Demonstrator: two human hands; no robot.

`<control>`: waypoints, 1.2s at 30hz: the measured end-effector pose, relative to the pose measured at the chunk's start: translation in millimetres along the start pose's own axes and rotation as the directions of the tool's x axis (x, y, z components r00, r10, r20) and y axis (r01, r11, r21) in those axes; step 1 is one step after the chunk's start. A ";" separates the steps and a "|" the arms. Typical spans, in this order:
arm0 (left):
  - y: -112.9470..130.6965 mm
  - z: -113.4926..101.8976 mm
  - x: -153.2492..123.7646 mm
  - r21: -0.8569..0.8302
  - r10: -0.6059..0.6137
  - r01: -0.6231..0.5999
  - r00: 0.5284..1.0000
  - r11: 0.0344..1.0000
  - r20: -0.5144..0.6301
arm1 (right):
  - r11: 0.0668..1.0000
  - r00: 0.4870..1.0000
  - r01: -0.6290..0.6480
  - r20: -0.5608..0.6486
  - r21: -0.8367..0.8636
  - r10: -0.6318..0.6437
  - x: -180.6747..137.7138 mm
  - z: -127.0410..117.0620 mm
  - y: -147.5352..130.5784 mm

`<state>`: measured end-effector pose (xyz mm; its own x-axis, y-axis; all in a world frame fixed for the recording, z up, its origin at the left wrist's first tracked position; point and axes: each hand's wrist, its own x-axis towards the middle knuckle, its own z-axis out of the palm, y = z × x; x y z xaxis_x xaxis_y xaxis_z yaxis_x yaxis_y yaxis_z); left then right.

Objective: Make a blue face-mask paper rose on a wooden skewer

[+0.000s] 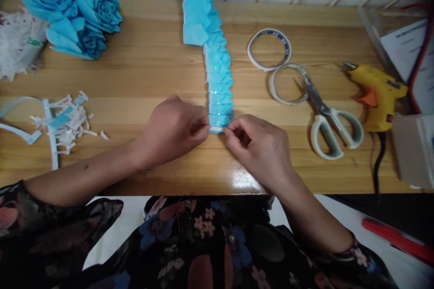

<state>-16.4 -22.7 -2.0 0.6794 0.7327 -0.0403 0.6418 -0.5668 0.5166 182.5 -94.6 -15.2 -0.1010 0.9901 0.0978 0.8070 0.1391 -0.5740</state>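
Pinching: left hand and right hand, both at the near end of a long strip of overlapping, folded bright-blue paper
Left grip: thumb and fingertips drawn together on the near end's left corner
Right grip: thumb and fingertips narrowed on its right corner, beside a thin white band crossing that end
Centre: the strip lies lengthwise on a pale, grained wooden surface, its wider far end near the back edge
Right of centre: two thin, nearly used-up white tape rings, close together; scissors with white plastic handles, blades reaching the nearer ring
Far right: yellow glue gun with an orange trigger, nozzle turned towards the back left, black cord running to the front edge
Back left: cluster of blue paper flowers beside a bundle of shredded white material
Front left: loose heap of white scraps, with a small blue piece and a narrow white strip alongside
Sleeves: black floral fabric, on both arms and across the lap
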 end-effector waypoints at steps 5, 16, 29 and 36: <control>0.0 2.0 1.3 0.065 0.013 -0.013 1.000 0.998 0.004 | 0.999 1.000 0.011 -0.003 -0.042 -0.011 0.1 1.2 0.1; 2.4 6.5 3.0 0.234 0.034 -0.040 0.999 0.971 0.031 | 0.993 1.000 0.013 -0.012 -0.113 -0.014 -0.2 4.7 0.8; -13.4 -5.7 -2.6 0.001 0.151 -0.152 0.986 0.988 0.074 | 0.996 0.997 -0.074 0.002 -0.054 0.074 2.2 1.9 -1.8; -17.7 -8.1 -21.3 0.077 0.267 -0.276 0.957 0.958 0.113 | 0.999 0.999 -0.023 -0.042 -0.035 0.022 1.5 6.7 4.2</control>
<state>-45.1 -25.2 -3.4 0.8616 0.5076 0.0030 0.4547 -0.7743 0.4401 181.8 -92.4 -22.9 -0.0591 0.9911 0.1194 0.8289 0.1154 -0.5474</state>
